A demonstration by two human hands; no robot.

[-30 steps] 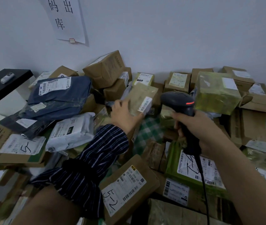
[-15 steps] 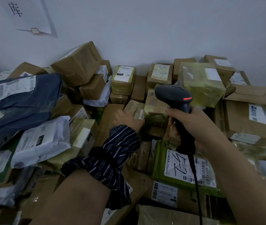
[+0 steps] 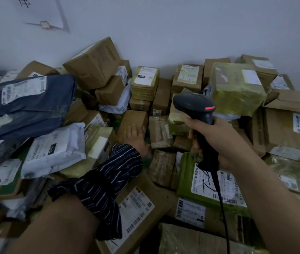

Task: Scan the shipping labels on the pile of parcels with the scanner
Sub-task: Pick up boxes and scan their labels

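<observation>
right hand [image 3: 216,136] grips scanner [image 3: 194,105] | left hand [image 3: 136,133] blurred at box [image 3: 133,119], grip unclear | pile [image 3: 161,96] likely mostly unscanned

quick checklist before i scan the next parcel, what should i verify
1. Scanner held in right hand: ok.
2. Left hand hold on the small brown box: cannot tell, blurred.
3. Label showing on that box: not ok, none on the visible face.
4. Scanner aimed at a label: cannot tell.
5. Cable hanging free over the green parcel: ok.
</observation>
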